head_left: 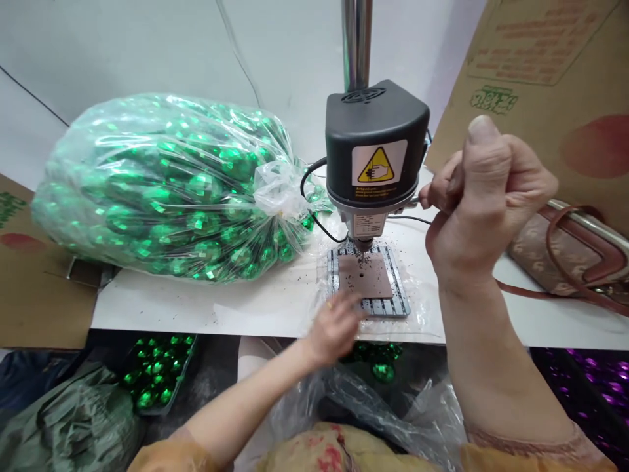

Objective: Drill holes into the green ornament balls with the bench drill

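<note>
A small bench drill press [376, 144] with a black motor cover and a hand-warning sticker stands on the white table. My right hand [491, 190] is closed in a fist round its feed lever [413, 202], on the right side. Below the chuck [364, 245], a brown square board [366, 275] with a dark hole lies on the slotted grey base plate [400, 305], dark crumbs scattered about. My left hand [337, 328], with a ring on one finger, is at the board's near edge. Motion blurs its fingers, and I cannot make out anything in them.
A big clear bag [171, 190] of shiny green balls lies left of the drill. Cardboard boxes [555, 85] flank the table. A patterned handbag [565, 255] sits at right. Below the front edge are a tray of green balls [157, 370] and purple balls [599, 380].
</note>
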`<state>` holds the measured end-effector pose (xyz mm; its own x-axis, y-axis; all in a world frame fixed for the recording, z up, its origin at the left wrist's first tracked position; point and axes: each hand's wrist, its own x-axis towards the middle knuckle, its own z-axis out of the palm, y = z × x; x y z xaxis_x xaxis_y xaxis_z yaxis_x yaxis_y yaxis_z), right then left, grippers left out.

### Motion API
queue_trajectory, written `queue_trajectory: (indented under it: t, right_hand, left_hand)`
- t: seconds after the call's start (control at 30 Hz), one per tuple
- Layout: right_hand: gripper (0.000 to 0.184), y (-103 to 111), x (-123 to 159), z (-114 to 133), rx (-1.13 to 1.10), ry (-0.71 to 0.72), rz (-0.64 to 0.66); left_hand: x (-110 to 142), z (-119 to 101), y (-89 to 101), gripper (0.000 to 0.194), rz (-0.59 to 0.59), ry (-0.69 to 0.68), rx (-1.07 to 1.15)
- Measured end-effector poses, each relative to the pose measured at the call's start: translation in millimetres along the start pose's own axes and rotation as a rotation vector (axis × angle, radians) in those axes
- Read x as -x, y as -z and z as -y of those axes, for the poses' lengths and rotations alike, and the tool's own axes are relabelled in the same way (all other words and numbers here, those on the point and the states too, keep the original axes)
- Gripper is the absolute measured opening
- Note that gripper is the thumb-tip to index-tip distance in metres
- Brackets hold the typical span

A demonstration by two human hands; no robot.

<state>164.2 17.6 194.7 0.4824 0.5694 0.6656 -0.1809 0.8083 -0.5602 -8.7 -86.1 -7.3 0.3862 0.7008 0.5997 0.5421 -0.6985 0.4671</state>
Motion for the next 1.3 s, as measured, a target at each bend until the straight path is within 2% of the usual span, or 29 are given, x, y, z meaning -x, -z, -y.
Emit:
queue_trajectory:
  t: [0.03,0.1,0.2,0.3,0.4,0.47,0.53,0.6,0.67,0.73,0.8,0.87,0.93,1.1,1.3]
  right_hand:
    - [0.049,0.1,0.0,-0.1,0.004,0.002,0.001]
    - [0.050,0.4,0.0,-1.0,-0.007,0.011,-0.006]
    - [0.050,0.9,0.2,-2.9,-0.029,0.025,-0.007]
    - [0.046,2.0,0.9,-3.9,-0.034,0.013,0.003]
    - [0.045,3.1,1.6,-4.0,-0.042,0.016,0.015]
    - [0.044,3.4,2.0,-3.9,-0.035,0.017,0.017]
    - [0.044,3.4,2.1,-4.1,-0.026,0.015,0.016]
    - [0.045,3.3,2.1,-4.4,-0.029,0.011,0.013]
    - [0.046,3.4,2.1,-4.8,-0.045,0.014,0.017]
    - [0.048,3.6,2.2,-5.2,-0.062,0.026,0.019]
    - [0.047,3.6,2.4,-5.4,-0.066,0.040,0.018]
    - [0.047,3.5,2.6,-5.7,-0.056,0.043,0.013]
    - [0.047,3.5,2.6,-6.3,-0.049,0.036,0.011]
    - [0.050,5.4,2.5,-7.3,-0.022,0.030,0.028]
    - [0.050,6.3,4.4,-7.6,0.028,0.032,0.043]
  left_hand:
    - [-16.8,20.5,10.5,0.025,-0.076,0.151,-0.020]
    - [-56.3,65.3,30.5,0.022,-0.171,0.349,-0.073]
    - [-114.4,126.0,46.8,0.009,-0.217,0.598,-0.076]
    - [-153.4,163.4,45.6,0.013,-0.252,0.658,-0.068]
    - [-167.4,175.9,40.4,0.016,-0.310,0.680,-0.050]
    - [-162.6,172.4,39.8,0.020,-0.317,0.664,-0.023]
    - [-147.2,160.5,41.2,0.020,-0.272,0.598,0.000]
    - [-124.1,141.7,42.2,0.022,-0.220,0.524,0.004]
    - [-98.2,118.8,40.4,0.029,-0.219,0.503,0.047]
    - [-75.2,94.8,35.0,0.035,-0.271,0.576,0.221]
    - [-59.6,73.1,27.2,0.045,-0.331,0.721,0.518]
    - [-52.9,56.5,19.4,0.054,-0.360,0.832,0.789]
    - [-53.3,46.0,13.7,0.061,-0.350,0.864,0.914]
    - [-63.5,39.6,8.1,0.067,-0.213,0.793,0.816]
    - [-66.6,38.8,2.0,0.059,-0.182,0.735,0.562]
